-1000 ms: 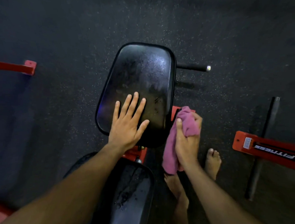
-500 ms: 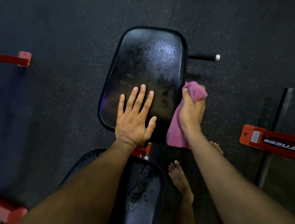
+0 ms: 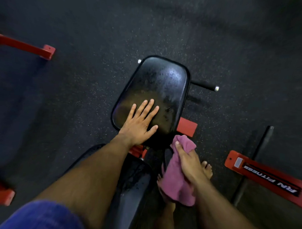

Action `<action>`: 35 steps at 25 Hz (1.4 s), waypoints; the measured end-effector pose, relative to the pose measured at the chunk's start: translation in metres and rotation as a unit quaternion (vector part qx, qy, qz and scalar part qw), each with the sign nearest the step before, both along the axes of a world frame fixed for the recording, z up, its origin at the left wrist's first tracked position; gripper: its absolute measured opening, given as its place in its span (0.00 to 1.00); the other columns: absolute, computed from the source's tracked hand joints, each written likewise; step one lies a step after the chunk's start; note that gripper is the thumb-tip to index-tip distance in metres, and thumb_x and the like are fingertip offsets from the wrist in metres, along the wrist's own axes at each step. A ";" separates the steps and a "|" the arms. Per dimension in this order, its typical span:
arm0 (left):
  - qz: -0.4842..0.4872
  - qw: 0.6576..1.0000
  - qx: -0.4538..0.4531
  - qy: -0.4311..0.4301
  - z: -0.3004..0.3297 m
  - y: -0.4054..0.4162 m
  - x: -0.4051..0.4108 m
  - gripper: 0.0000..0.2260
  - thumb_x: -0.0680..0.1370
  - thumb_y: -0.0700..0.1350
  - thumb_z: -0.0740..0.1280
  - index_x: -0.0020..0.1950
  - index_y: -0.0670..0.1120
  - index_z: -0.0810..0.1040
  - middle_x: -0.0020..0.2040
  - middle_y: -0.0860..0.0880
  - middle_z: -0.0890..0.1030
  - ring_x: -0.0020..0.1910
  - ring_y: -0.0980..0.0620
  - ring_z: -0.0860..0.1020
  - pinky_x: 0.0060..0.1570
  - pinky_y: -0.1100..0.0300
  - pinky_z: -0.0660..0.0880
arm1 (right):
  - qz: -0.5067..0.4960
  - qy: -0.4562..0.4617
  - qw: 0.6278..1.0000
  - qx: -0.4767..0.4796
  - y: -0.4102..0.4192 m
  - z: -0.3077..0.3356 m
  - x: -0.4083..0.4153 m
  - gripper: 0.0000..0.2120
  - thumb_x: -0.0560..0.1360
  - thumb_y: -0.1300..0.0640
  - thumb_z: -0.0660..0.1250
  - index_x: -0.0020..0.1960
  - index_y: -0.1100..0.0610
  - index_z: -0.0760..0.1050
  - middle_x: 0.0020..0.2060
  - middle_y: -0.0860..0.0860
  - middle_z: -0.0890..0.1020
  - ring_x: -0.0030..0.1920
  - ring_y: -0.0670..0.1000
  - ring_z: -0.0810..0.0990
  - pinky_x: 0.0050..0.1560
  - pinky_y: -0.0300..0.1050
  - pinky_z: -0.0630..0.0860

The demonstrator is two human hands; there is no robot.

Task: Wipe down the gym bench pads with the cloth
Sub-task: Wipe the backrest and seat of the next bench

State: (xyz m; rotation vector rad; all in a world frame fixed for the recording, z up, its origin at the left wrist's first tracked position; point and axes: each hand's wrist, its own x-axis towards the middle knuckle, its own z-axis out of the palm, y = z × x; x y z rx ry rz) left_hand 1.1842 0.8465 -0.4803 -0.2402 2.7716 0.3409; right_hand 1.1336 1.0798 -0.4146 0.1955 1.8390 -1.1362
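A black seat pad (image 3: pixel 158 85) with damp streaks sits in the middle of the view. My left hand (image 3: pixel 139 121) lies flat on its near half with fingers spread. Below it, the longer black back pad (image 3: pixel 135 179) runs toward me, wet spots on its surface, partly hidden by my left forearm. My right hand (image 3: pixel 188 159) grips a pink cloth (image 3: pixel 176 181) beside the right edge of the bench, near the gap between the two pads. The cloth hangs down past my wrist.
Red bench frame (image 3: pixel 187 127) shows under the seat pad, with a black handle bar (image 3: pixel 204 86) sticking out right. A red machine base (image 3: pixel 265 174) with white lettering and a dark bar (image 3: pixel 255 157) lie right. Red frame legs (image 3: pixel 26 48) stand left. My bare feet (image 3: pixel 207 168) are on the dark rubber floor.
My right hand has dropped with the cloth from the seat pad's right edge down toward the gap between pads. My left hand stays flat on the seat pad. The camera view shifted.
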 end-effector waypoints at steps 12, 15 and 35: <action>0.330 0.927 0.175 -0.042 0.274 0.072 0.121 0.33 0.82 0.65 0.60 0.84 0.57 0.55 0.84 0.53 0.57 0.81 0.51 0.61 0.77 0.50 0.60 | 0.261 0.161 0.937 -0.168 0.012 0.276 -0.038 0.06 0.83 0.53 0.66 0.52 0.42 0.79 0.51 0.45 0.84 0.51 0.33 0.79 0.52 0.25 0.70; 0.432 0.885 0.171 -0.020 0.326 0.070 0.180 0.32 0.84 0.61 0.63 0.84 0.59 0.52 0.85 0.55 0.55 0.81 0.52 0.60 0.75 0.52 0.61 | 0.341 0.159 0.899 -0.226 -0.028 0.309 -0.014 0.06 0.80 0.47 0.66 0.54 0.46 0.79 0.52 0.45 0.83 0.54 0.37 0.80 0.54 0.27 0.72; 0.853 0.418 -0.312 -0.005 0.437 0.213 0.506 0.31 0.83 0.63 0.59 0.82 0.48 0.65 0.84 0.41 0.55 0.84 0.43 0.54 0.80 0.36 0.46 | 0.809 0.131 0.310 -0.482 -0.212 0.472 0.402 0.16 0.81 0.51 0.67 0.68 0.47 0.74 0.63 0.39 0.76 0.65 0.41 0.77 0.63 0.34 0.72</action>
